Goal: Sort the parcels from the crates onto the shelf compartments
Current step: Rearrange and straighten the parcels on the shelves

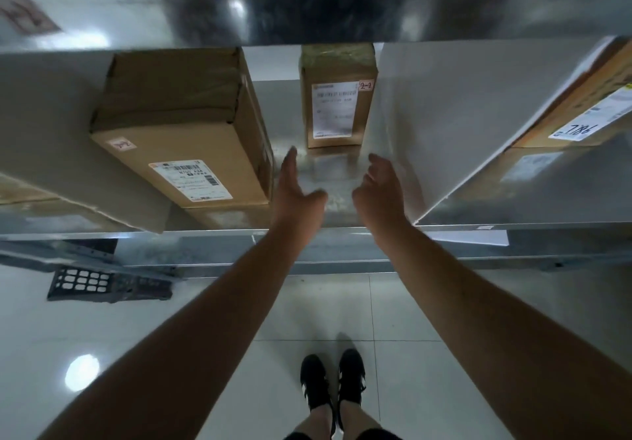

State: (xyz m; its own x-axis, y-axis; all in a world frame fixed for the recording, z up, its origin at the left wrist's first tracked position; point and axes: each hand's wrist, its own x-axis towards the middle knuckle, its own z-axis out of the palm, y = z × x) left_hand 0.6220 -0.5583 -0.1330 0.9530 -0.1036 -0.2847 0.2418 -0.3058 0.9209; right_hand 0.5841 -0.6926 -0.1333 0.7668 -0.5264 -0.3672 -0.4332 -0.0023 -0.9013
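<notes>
A small brown parcel [337, 104] marked "2-2" lies deep in the middle compartment of the metal shelf [325, 244]. A large cardboard box [191, 132] with a white label fills the left part of that compartment. My left hand [294, 188] and my right hand [381, 188] hover just inside the shelf's front edge, a little short of the small parcel. Both have relaxed fingers and hold nothing. The left hand is close to the large box's right side.
A grey divider panel [444, 125] walls off the right compartment, where an orange-edged parcel [581, 111] lies. Another divider [44, 125] stands at the left. A black plastic crate [102, 282] sits on the tiled floor below left. My feet [333, 385] stand before the shelf.
</notes>
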